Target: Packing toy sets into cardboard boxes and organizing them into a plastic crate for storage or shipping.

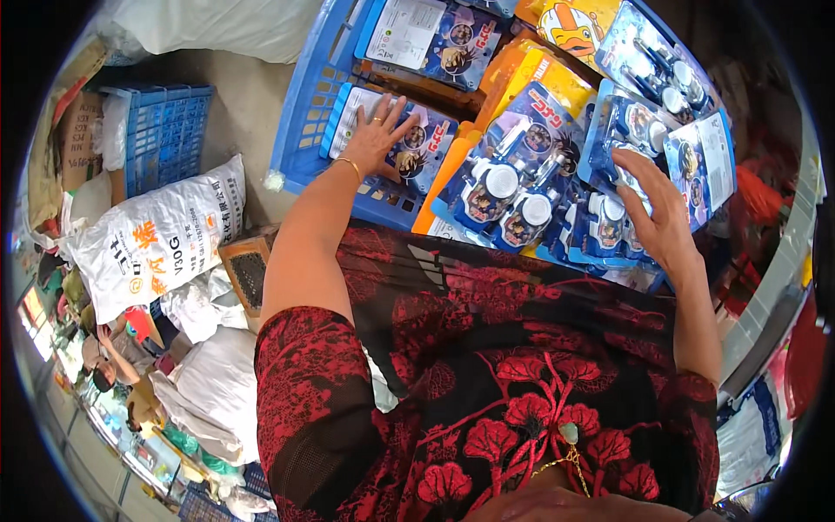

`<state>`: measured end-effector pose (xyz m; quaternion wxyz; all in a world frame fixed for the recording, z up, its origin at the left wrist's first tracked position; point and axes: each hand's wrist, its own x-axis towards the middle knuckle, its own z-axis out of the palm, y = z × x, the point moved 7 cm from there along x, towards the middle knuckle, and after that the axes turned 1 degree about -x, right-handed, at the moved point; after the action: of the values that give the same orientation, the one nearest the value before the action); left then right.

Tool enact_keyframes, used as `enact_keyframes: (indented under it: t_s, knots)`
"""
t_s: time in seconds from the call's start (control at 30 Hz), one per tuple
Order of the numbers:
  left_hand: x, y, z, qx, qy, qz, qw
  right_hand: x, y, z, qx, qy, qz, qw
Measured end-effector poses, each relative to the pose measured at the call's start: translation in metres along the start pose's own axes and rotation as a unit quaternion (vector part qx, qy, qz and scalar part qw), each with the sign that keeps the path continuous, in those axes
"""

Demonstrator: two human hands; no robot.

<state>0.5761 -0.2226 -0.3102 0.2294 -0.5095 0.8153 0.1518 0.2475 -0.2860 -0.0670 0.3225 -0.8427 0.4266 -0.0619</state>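
Note:
My left hand lies with its fingers spread on a blue-edged card pack at the left side of a blue plastic basket. Nothing is gripped in it. At the right of the basket my right hand has finger and thumb bent around the lower edge of a clear blister pack, which leans on other packs. Just left of that hand, blister packs holding round-faced, watch-like toys lie face up in an overlapping heap. Part of the right hand's grip is hidden by its own fingers.
Yellow and orange packs stand among the blue ones. Left of the basket are a white woven sack, a smaller blue crate and a wooden box. Another person is at the far left. Red items lie beyond the basket's right side.

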Motion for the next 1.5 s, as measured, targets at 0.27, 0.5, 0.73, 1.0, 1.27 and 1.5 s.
enact_keyframes:
  t_s: [0.27,0.5,0.73,1.0,1.27,1.5]
  knots:
    - [-0.003,0.008,-0.004,-0.073,0.026,-0.010,0.997,-0.005,-0.002,-0.017,-0.025,0.051,-0.023,0.998]
    - [-0.017,-0.017,-0.059,-0.187,0.226,-0.110,0.950,-0.034,0.073,-0.075,-0.188,0.179,0.096,0.961]
    - [-0.042,0.062,-0.210,-0.251,0.452,-0.017,0.856,-0.111,0.140,-0.133,-0.209,0.344,0.174,0.899]
    - [-0.056,0.180,-0.250,-0.373,0.394,0.117,0.832,-0.112,0.346,-0.129,-0.159,0.187,0.363,0.899]
    - [-0.073,0.202,-0.230,-0.449,0.374,0.090,0.807,-0.156,0.404,-0.120,0.428,0.222,0.438,0.759]
    - [-0.066,0.181,-0.263,-0.503,0.374,0.058,0.777,-0.123,0.263,-0.179,0.427,0.288,0.283,0.809]
